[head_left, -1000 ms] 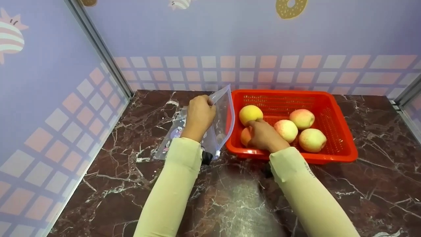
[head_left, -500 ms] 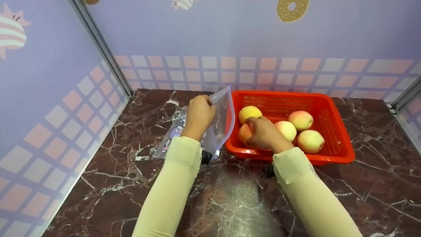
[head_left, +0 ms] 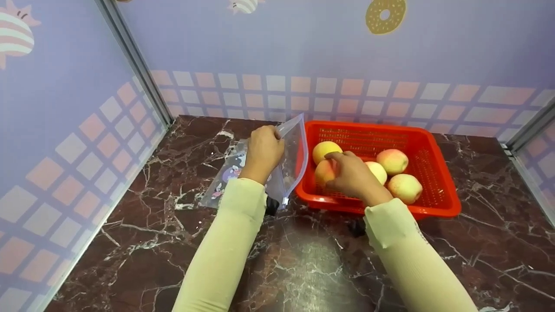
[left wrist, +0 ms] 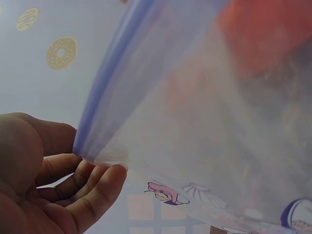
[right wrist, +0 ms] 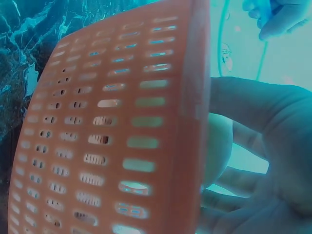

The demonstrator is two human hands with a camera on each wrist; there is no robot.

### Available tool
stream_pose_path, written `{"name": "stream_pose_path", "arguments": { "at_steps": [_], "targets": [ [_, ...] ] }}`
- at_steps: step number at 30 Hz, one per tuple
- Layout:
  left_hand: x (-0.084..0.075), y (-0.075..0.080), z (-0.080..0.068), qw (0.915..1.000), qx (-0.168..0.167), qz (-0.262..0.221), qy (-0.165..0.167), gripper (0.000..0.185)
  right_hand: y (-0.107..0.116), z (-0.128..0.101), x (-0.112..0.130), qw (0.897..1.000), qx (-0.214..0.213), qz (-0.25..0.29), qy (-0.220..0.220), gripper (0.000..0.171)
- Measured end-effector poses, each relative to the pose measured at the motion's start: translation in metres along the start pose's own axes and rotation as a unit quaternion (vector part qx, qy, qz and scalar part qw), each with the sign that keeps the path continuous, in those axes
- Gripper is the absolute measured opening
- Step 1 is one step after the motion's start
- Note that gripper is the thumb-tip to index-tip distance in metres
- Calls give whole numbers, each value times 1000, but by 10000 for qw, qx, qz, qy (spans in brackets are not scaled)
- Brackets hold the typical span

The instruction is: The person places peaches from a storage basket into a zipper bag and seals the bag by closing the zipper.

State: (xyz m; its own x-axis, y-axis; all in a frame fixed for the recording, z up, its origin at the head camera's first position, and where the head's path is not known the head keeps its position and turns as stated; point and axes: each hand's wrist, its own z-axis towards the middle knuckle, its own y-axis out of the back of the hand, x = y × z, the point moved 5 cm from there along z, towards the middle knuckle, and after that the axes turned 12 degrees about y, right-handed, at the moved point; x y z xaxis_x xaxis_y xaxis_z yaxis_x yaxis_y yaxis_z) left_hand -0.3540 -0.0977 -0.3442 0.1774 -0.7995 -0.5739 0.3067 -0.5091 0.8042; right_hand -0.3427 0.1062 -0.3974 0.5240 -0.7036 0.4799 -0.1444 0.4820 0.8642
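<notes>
My left hand [head_left: 263, 149] pinches the top edge of a clear zip bag [head_left: 291, 152] with a blue seal strip and holds its mouth up beside the red basket [head_left: 438, 173]. In the left wrist view my fingers [left wrist: 92, 187] pinch the bag's blue rim [left wrist: 105, 105]. My right hand [head_left: 353, 175] grips a peach [head_left: 324, 171] at the basket's left end and holds it a little above the floor. The right wrist view shows the same peach [right wrist: 217, 146] inside my curled fingers [right wrist: 253, 105], behind the basket wall [right wrist: 122, 141].
Several more peaches lie in the basket: a yellow one [head_left: 325, 150] at the back left and pink ones [head_left: 392, 161] to the right. The basket stands on a dark marble counter [head_left: 303, 260], boxed in by lilac tiled walls [head_left: 65, 108] at the left and back.
My right hand closed round the peach at the basket's left end and lifted it a little. My left hand kept the bag held up in the same place.
</notes>
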Motion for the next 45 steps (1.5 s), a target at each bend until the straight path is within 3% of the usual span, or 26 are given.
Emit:
{"name": "stream_pose_path", "arguments": {
  "at_steps": [8, 25, 45],
  "targets": [
    [1, -1, 0, 10000, 44, 16, 31, 13, 5, -8, -3, 9995, -195, 251, -44, 71],
    [-1, 0, -1, 9999, 120, -107, 42, 14, 16, -19, -1, 9984, -518, 217, -77, 70],
    [2, 1, -1, 9999, 44, -162, 14, 12, 29, -22, 23, 9864, -1513, 539, 342, 68]
  ]
}}
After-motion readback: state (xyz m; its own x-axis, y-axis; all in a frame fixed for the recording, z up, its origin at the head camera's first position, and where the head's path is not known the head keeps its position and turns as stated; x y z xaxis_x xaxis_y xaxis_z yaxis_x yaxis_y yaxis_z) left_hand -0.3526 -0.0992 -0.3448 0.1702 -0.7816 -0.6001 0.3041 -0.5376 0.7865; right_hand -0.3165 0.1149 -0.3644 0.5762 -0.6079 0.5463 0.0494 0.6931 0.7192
